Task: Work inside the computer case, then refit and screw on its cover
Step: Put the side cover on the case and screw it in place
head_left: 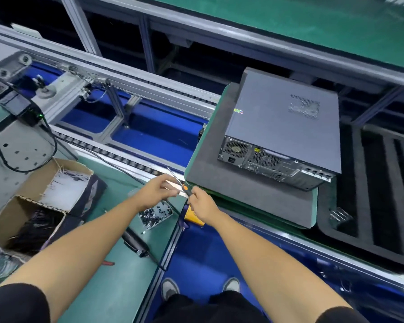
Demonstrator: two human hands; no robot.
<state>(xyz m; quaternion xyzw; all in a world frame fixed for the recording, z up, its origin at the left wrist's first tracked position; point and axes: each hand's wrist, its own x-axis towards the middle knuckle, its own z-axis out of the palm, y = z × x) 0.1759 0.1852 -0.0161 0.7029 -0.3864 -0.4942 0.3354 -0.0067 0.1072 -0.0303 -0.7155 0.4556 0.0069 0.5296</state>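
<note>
My left hand point(158, 188) and my right hand point(202, 203) meet at the near corner of the grey foam pad point(250, 201), almost touching each other. My right hand grips the orange-collared handle of a screwdriver point(181, 183), whose thin shaft angles up and away to the left. My left hand's fingers pinch a small pale strip point(173, 184) just beside that shaft; I cannot tell what the strip is. The computer case point(282, 127) lies on its side on the pad, well beyond my hands toward the pad's far right, its grey cover point(278, 113) on top and its rear ports and fans facing me. Under my left forearm, the green surface point(117, 264) carries a clear tray of small dark screws point(155, 214) near its right edge, a black electric driver point(135, 241) closer to me, and open cardboard boxes point(42, 201) at its left. A roller conveyor frame point(126, 108) runs past the far edge, with blue flooring beneath it.
</note>
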